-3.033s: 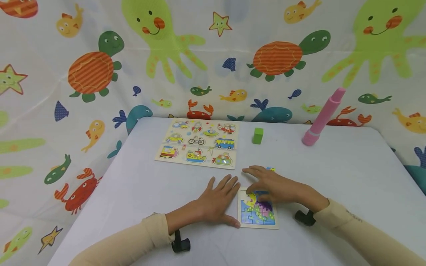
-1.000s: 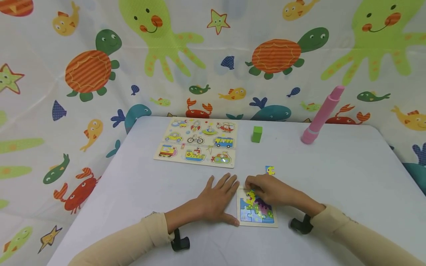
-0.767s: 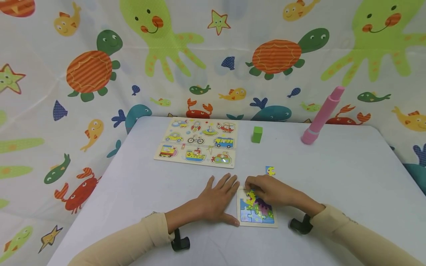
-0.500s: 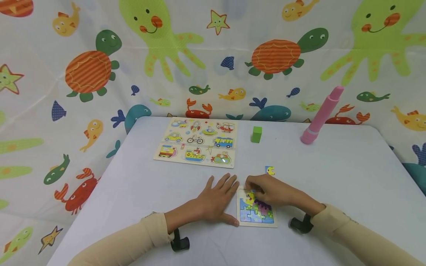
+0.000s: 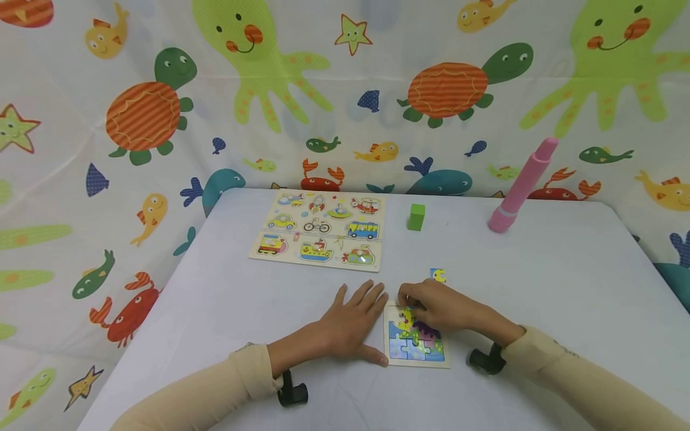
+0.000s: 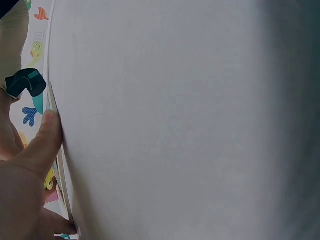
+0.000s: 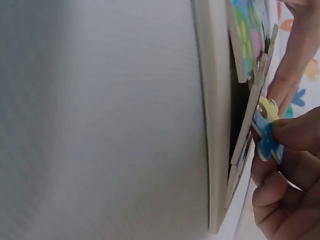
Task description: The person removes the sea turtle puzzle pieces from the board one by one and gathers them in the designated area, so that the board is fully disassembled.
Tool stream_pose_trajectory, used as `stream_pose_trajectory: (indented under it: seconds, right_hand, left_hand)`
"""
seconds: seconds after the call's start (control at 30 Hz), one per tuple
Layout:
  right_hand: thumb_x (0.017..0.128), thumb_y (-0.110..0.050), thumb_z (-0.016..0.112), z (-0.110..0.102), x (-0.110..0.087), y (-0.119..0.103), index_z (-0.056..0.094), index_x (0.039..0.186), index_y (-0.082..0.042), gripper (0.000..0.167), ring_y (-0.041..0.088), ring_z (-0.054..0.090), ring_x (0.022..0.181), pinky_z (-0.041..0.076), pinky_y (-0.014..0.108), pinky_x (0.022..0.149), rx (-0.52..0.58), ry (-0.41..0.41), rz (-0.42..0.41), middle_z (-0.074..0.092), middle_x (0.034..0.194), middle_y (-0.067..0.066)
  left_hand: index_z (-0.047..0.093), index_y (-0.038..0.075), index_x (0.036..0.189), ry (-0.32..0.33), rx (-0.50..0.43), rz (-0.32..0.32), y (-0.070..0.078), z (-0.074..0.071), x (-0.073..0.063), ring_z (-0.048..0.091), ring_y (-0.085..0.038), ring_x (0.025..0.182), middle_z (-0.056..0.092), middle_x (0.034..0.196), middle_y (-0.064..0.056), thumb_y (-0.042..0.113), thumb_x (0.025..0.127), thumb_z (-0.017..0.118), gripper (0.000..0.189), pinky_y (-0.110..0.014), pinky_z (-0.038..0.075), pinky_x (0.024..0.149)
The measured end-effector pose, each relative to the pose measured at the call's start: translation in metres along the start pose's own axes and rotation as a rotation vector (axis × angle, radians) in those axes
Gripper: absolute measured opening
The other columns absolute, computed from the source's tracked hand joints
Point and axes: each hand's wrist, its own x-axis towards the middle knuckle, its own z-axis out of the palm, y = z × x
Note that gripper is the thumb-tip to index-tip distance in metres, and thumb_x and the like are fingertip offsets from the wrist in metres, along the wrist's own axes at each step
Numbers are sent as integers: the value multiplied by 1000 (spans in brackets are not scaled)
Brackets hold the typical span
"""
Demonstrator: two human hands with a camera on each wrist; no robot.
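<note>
A small jigsaw puzzle (image 5: pixel 415 353) in a wooden frame lies on the white table, showing blue, yellow, purple and green parts. My left hand (image 5: pixel 347 328) rests spread on the table at its left side, the thumb at the frame's edge. Over the puzzle's upper part, my right hand (image 5: pixel 442 306) pinches a blue and yellow puzzle piece (image 7: pixel 268 132) between thumb and finger. In the right wrist view several pieces stand tilted above the frame rim (image 7: pixel 212 110), with a dark gap under them. Just behind the right hand lies a loose puzzle piece (image 5: pixel 438 275) with a yellow shape.
Farther back at the left is a wooden peg board (image 5: pixel 318 230) with vehicle pictures. A green block (image 5: pixel 416 217) stands to its right, and a pink tube-shaped object (image 5: pixel 523 185) leans upward near the back right. A printed sea-animal cloth (image 5: pixel 345 90) hangs behind the table.
The right hand's fingers were spread over the puzzle three seconds ago; they have since curled in and pinch a piece. The loose piece behind shows more fully. The left hand stays put.
</note>
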Motion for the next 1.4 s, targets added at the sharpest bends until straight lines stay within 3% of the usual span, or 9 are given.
stream_pose_trajectory:
  seconds: [0.2, 0.43, 1.07, 1.23, 1.33, 1.4]
  right_hand:
    - [93, 5, 61, -2, -1, -4, 66, 103, -9, 18, 4, 56, 72, 49, 26, 71, -25, 9, -3, 69, 87, -7]
    - [94, 1, 65, 8, -7, -8, 67, 104, -13, 18, 4, 51, 73, 48, 25, 69, -169, 67, 13, 58, 82, -13]
    - [96, 1, 62, 8, -7, -11, 64, 106, -8, 13, 7, 51, 71, 48, 26, 69, -193, 45, 35, 57, 79, -10]
    - [78, 1, 84, 11, -9, -20, 65, 107, -8, 36, 9, 52, 71, 51, 27, 67, -269, 32, 94, 58, 79, -7]
    - [65, 0, 93, 13, -10, -24, 65, 105, -10, 50, 10, 52, 73, 54, 29, 69, -324, 45, 82, 59, 81, -6]
    - [72, 3, 86, 14, -11, -25, 65, 103, -11, 40, 10, 52, 75, 53, 29, 70, -317, 61, 55, 59, 82, -7]
  left_hand:
    - [24, 12, 164, 0, -1, 3, 0, -1, -1, 4, -28, 158, 12, 171, -7, 79, 79, 66, 116, -66, 16, 119]
    - [24, 11, 164, 2, -2, 4, 0, -1, -1, 5, -28, 158, 12, 171, -7, 78, 79, 66, 116, -65, 16, 119]
    - [22, 12, 164, 2, 10, 3, 0, 1, 1, 4, -27, 158, 11, 172, -7, 79, 79, 65, 116, -66, 16, 119]
    - [24, 11, 164, 9, 2, 11, 0, 2, 0, 5, -28, 158, 13, 171, -8, 78, 79, 66, 115, -66, 16, 118]
    - [24, 11, 164, 10, 3, 10, -1, 2, 1, 5, -28, 158, 13, 171, -7, 78, 80, 66, 115, -66, 16, 119]
    - [24, 12, 164, 8, 5, 9, -1, 2, 1, 6, -28, 158, 13, 171, -7, 78, 80, 66, 115, -65, 16, 119]
